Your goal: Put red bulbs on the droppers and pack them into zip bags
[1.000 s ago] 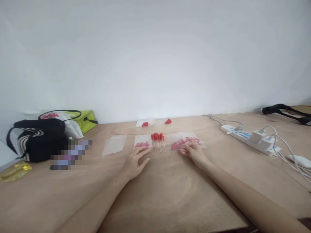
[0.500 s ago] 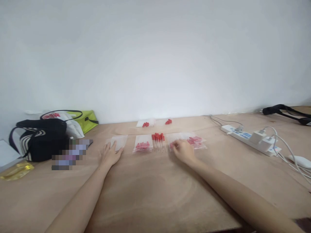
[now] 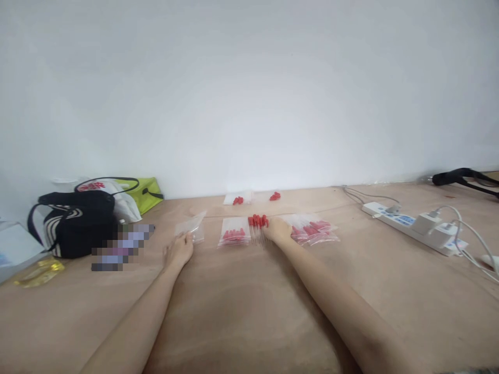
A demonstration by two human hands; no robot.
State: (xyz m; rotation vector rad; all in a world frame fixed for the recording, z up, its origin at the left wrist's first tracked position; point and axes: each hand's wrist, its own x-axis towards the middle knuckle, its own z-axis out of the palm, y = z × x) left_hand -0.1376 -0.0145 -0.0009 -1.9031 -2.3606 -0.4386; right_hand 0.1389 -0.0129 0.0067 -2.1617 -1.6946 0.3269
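My left hand is closed on the lower edge of a clear plastic bag, whose top corner lifts off the table. My right hand is at the right side of a row of red-tipped sticks; its fingertips are hidden, so what they hold cannot be made out. Between the hands lies a stack of clear bags with red pieces. More filled bags overlap just right of my right hand.
Two small groups of red pieces lie on bags near the wall. A black bag and green bag stand left. A power strip with plugged-in chargers and cables lies right, a black object behind it.
My left hand has closed and the clear bag's corner has risen. My right hand has moved left from the filled bags to the sticks. The view has shifted slightly.
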